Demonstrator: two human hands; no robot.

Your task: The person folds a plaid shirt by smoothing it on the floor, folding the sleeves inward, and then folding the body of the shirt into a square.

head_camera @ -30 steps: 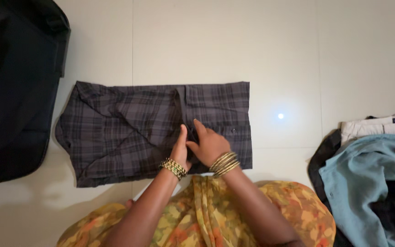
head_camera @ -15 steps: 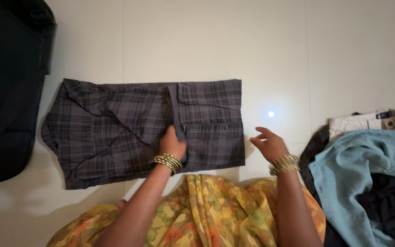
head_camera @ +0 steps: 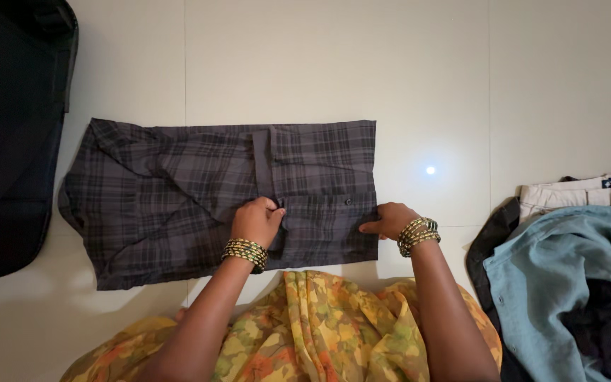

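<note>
Plaid shirt [head_camera: 178,194], half-folded on the floor [head_camera: 426,85], pinned by both my hands.

My left hand [head_camera: 256,221] pinches its middle fold to hold the crease; my right hand [head_camera: 389,219] (in the air half a second ago) now grips the right edge, near the clothes pile [head_camera: 567,276].
</note>
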